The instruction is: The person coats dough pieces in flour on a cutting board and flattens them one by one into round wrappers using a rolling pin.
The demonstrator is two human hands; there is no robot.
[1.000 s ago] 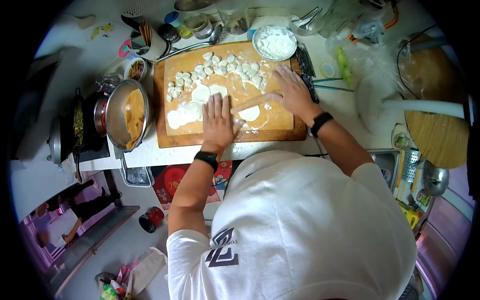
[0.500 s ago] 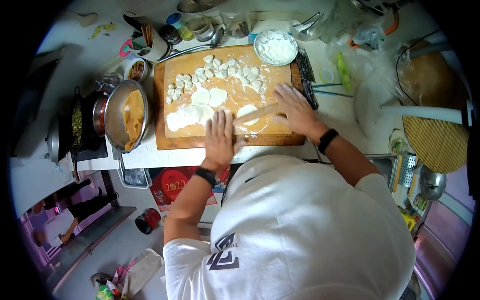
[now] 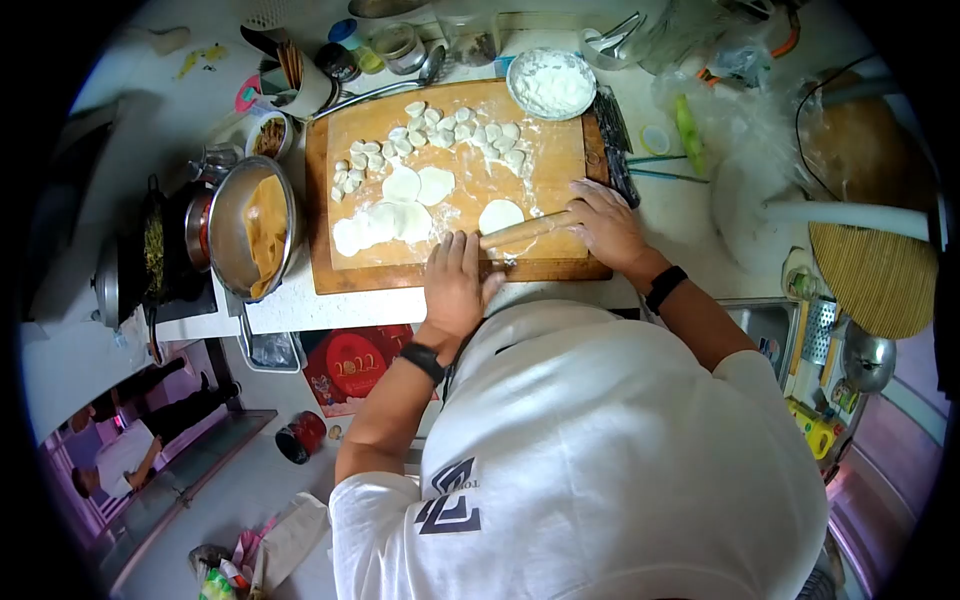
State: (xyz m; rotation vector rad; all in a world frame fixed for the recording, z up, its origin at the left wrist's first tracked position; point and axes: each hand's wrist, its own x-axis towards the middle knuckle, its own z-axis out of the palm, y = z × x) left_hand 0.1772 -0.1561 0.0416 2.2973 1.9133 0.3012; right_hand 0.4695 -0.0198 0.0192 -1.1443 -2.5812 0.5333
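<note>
A wooden rolling pin lies slanted across the near right part of a floured wooden board. My left hand holds its left end under straight fingers, the thumb apart. My right hand is closed over its right end. Just beyond the pin lies a flat round dough wrapper. Several rolled wrappers overlap at the board's left, with two more wrappers behind them. Small floured dough pieces are scattered along the back.
A bowl of flour sits at the board's back right corner. A metal bowl with an orange-brown sheet stands left. Green chopsticks and a green vegetable lie to the right. A utensil holder and jars line the back.
The rolling pin has moved toward me, off the wrapper, which now shows whole. My left hand has shifted slightly right and nearer; the right hand's fingers have curled more over the pin.
</note>
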